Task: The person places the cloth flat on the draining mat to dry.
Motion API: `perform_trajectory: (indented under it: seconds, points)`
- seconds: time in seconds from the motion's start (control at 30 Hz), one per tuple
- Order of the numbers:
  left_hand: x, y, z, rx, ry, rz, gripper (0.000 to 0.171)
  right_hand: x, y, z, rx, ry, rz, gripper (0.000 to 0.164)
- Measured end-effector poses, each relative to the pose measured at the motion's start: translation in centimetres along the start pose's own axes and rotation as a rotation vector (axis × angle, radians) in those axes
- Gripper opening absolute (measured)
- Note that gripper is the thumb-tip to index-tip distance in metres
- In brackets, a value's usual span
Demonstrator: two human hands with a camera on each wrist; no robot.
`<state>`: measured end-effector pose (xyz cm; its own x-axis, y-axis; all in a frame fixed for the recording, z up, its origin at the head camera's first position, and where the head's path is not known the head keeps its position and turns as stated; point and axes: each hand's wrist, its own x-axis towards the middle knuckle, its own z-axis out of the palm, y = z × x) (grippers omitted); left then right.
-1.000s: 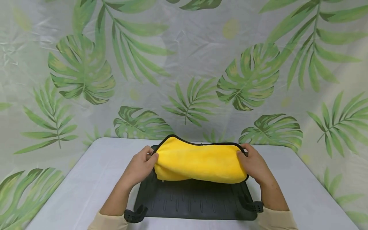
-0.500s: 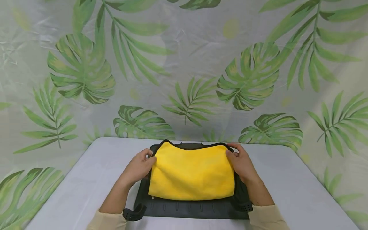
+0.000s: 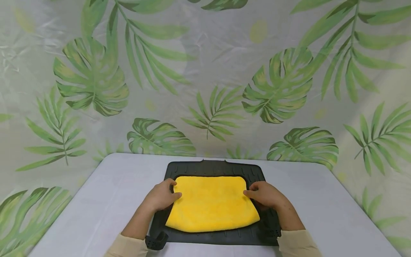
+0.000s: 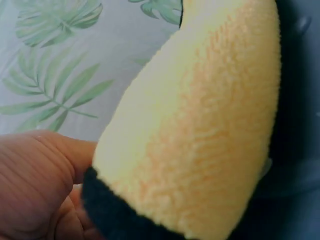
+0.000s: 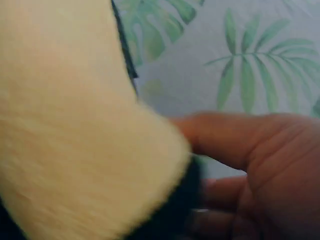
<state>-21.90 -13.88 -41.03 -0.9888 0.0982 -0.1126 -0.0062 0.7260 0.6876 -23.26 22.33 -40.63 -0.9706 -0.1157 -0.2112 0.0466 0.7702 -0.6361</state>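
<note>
A yellow plush towel (image 3: pixel 212 203) with black edging lies folded over the black ribbed mat (image 3: pixel 215 167), its fold facing the person. My left hand (image 3: pixel 162 194) pinches the towel's left side, thumb on top. On the right side, my right hand (image 3: pixel 264 194) grips the edge the same way. In the left wrist view, the thumb (image 4: pixel 75 155) meets the yellow towel (image 4: pixel 195 120) at its black trim. The right wrist view has the towel (image 5: pixel 75 125) bulging up beside the right hand (image 5: pixel 260 165), whose fingers go behind the dark edging.
The mat rests on a table with a white cover (image 3: pixel 106 192). Behind the table hangs a leaf-patterned curtain (image 3: pixel 218 71). A black wrist strap (image 3: pixel 156 241) sticks out by the left sleeve.
Both hands have drawn the towel down and toward the person, lowering it onto the mat. Its far edge has straightened, and more of the mat's far part shows.
</note>
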Motion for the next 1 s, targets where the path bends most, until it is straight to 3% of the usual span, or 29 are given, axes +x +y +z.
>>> perform_trajectory:
  seconds: [0.13, 0.27, 0.4, 0.47, 0.6, 0.77, 0.87, 1.0]
  points:
    - [0.4, -0.2, 0.4, -0.029, 0.031, 0.045, 0.044, 0.5, 0.1, 0.6, 0.004, 0.064, -0.040, 0.026]
    - [0.4, 0.4, -0.1, -0.075, 0.121, 0.106, 0.046, 0.7, 0.0, 0.1, 0.045, 0.156, -0.066, 0.030]
    - [0.3, 0.9, -0.5, -0.157, 0.138, 0.168, 0.071, 1.0, -0.1, -0.3, 0.110, 0.271, -0.065, 0.038]
    - [0.3, 0.8, -0.6, -0.163, 0.106, 0.173, 0.084, 1.1, 0.0, -0.4, 0.118, 0.275, -0.028, 0.045]
    - [-0.1, 0.7, -1.2, -0.035, 0.066, 0.100, 0.091, 0.7, 0.6, -0.7, 0.066, 0.169, 0.040, 0.057]
    - [-1.0, 0.7, -2.3, 0.159, -0.028, -0.004, 0.062, -0.2, 1.2, -1.5, 0.008, -0.003, 0.058, 0.042]
    - [-1.2, 0.7, -2.5, 0.183, -0.107, 0.002, 0.034, -0.7, 1.3, -1.9, 0.006, -0.143, 0.025, 0.040]
    - [-1.1, 0.4, -2.2, 0.112, -0.137, 0.052, 0.038, -0.9, 1.1, -2.3, 0.038, -0.258, -0.073, 0.037]
